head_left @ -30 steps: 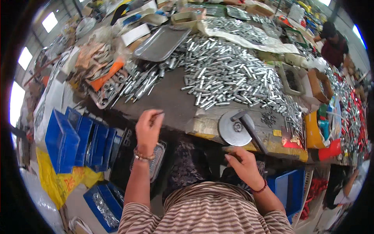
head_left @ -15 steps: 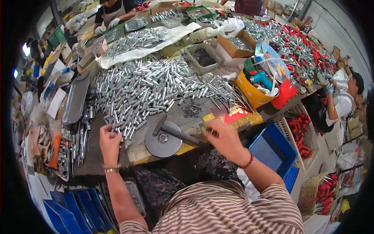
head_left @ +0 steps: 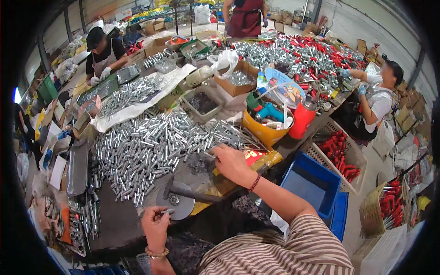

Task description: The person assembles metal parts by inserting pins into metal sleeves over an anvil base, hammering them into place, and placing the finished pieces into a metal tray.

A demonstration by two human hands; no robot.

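My left hand [head_left: 155, 228] is by the table's front edge, pinching a short silver metal pin [head_left: 167, 211] between thumb and fingertips. My right hand [head_left: 233, 166] reaches over the table with its fingers drawn together. Whatever its fingertips hold is too small to make out. Just left of them lies a small heap of short dark pins [head_left: 198, 166]. Between my hands, a hammer [head_left: 191, 194] rests across a round grey metal disc [head_left: 184, 210], with a small metal fitting [head_left: 173, 199] in the disc's middle. Beyond spreads a large pile of silver metal tubes [head_left: 142, 149].
A yellow bucket [head_left: 259, 131] of tools and a red flask [head_left: 301, 123] stand at the right. Blue bins [head_left: 311, 178] and a crate [head_left: 356, 158] of red-handled parts sit lower right. A grey tray [head_left: 77, 169] lies left. Several people work around the table.
The view has shifted, bringing more of the far room in. My left hand has come closer to the disc with the pin; my right hand has moved from the hammer's handle end toward the dark pins.
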